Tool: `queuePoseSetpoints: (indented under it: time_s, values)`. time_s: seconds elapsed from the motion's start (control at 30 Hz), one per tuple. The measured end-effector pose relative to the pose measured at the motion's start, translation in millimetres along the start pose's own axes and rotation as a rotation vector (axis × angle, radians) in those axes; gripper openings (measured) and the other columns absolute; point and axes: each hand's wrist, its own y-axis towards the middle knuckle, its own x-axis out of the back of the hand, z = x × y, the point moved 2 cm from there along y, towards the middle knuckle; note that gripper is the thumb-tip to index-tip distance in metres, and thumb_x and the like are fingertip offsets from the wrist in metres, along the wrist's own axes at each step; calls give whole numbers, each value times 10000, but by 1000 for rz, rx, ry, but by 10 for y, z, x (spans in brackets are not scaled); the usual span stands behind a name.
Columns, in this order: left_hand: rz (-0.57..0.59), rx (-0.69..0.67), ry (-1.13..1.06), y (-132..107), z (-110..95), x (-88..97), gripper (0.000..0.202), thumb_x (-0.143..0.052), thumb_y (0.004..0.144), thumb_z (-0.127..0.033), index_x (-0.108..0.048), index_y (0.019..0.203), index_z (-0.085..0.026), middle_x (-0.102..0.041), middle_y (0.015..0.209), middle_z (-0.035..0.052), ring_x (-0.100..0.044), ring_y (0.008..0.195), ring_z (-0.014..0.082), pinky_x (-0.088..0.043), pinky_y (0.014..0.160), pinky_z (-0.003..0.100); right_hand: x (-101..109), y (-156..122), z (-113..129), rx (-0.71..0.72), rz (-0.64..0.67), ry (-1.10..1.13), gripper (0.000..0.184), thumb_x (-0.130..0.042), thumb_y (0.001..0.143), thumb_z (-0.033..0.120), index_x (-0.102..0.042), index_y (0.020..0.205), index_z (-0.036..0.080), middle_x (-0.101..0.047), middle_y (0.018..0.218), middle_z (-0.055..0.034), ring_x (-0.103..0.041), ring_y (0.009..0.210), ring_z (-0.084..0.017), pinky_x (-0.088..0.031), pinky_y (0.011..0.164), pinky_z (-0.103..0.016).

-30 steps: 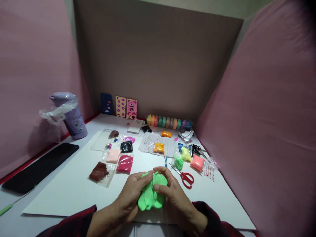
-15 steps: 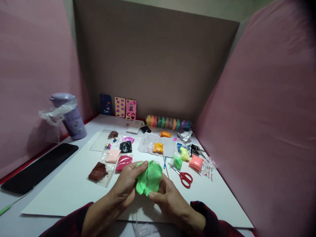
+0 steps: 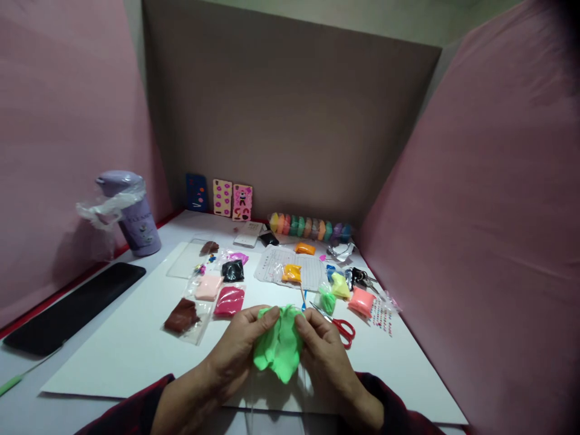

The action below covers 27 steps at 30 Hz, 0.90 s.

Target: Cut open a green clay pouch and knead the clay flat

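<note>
A flattened sheet of bright green modelling clay hangs between my hands above the white board. Its edge is uneven and its surface creased. My left hand pinches the upper left edge, thumb on the near face and fingers behind. At the upper right edge my right hand grips the clay between thumb and fingers. Just beyond my right hand lie red-handled scissors, partly hidden by it. A crimson clay packet rests beyond my left hand.
The white board carries several clay packets, among them brown and coral. A purple tumbler and a long black pad stand and lie at left. Decorated phone cases lean on the back wall.
My right hand has moved up from the clay's lower right edge to its upper right edge. The green sheet now hangs lower, its bottom edge drooping.
</note>
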Motion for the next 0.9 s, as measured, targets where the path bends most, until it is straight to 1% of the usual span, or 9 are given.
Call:
queuePoseSetpoints:
  time_s: [0.1,0.2,0.3,0.47,0.57,0.67,0.73,0.9]
  values:
    - [-2,17,13,-3,22,-11,348,-801,633,-392,-694,765,-88,-669,668,69,-587,576,131,-464,572,225,-41,-31,35,5,-10,29,275,-670,823,348,-501,694,175,-476,618,44,-422,566,-94,-338,543,-221]
    - [-76,-10,49,2,55,2,350,-818,603,-383,-681,741,-92,-660,640,50,-579,550,130,-445,537,222,-58,-55,41,-28,11,40,259,-709,790,305,-518,686,164,-515,633,33,-460,589,-102,-356,565,-230]
    - [-126,-26,49,3,87,16,331,-815,607,-371,-669,727,-100,-657,626,40,-581,552,137,-439,541,230,-72,-70,43,-51,26,85,265,-755,736,265,-522,658,164,-543,620,29,-484,590,-110,-369,574,-238]
    - [-144,4,-4,4,106,12,330,-822,588,-369,-649,699,-110,-652,610,37,-582,535,142,-436,532,243,-107,-69,45,-97,39,157,282,-814,634,213,-537,611,164,-593,610,13,-524,592,-129,-380,578,-249]
    - [-178,26,1,3,99,5,351,-834,559,-378,-653,687,-106,-652,597,37,-571,508,132,-435,513,240,-135,-66,40,-146,69,174,253,-817,595,180,-568,642,162,-621,654,-2,-545,601,-139,-395,591,-261]
    - [-198,32,14,-4,93,-5,352,-836,551,-381,-659,680,-105,-647,584,31,-567,498,125,-431,500,229,-169,-74,49,-192,103,141,238,-792,581,143,-617,741,160,-641,712,-13,-559,608,-147,-417,604,-274]
    - [-190,32,8,-7,94,-14,356,-836,550,-384,-659,677,-102,-649,588,37,-573,506,128,-429,495,224,-183,-81,54,-206,123,92,272,-777,580,131,-634,809,164,-645,734,-11,-569,620,-155,-436,620,-285]
    - [-177,28,-10,-10,97,-28,329,-821,584,-361,-655,684,-94,-657,610,58,-599,541,148,-443,513,229,-157,-84,16,-191,96,-113,388,-802,529,135,-652,884,179,-655,745,-2,-590,670,-189,-459,617,-289]
